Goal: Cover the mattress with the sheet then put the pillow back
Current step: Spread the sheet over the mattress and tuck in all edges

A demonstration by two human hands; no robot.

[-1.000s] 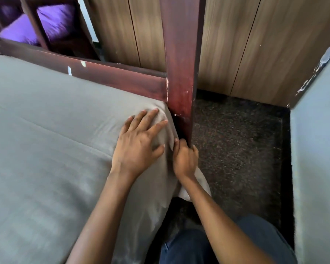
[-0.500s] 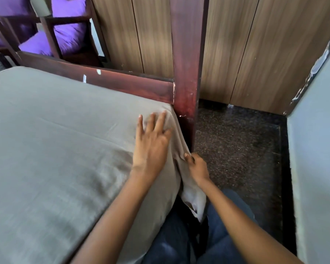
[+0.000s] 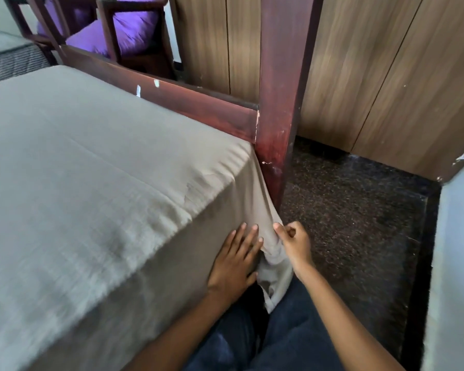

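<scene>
Your left hand (image 3: 235, 263) has slid down from the mattress top to its side, fingers spread flat on the sheet (image 3: 97, 188). Your right hand (image 3: 292, 243) pinches the sheet's bunched corner just beside the bedpost (image 3: 277, 124), above the dark floor (image 3: 359, 210).

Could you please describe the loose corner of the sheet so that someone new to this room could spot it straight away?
Find the tall dark red bedpost at the corner of the bed. At its foot, the grey sheet runs off the mattress into a bunched tail hanging loose. Unlike the smooth cloth beside it, this part is pinched by the right hand, with the left hand flat alongside.
</scene>
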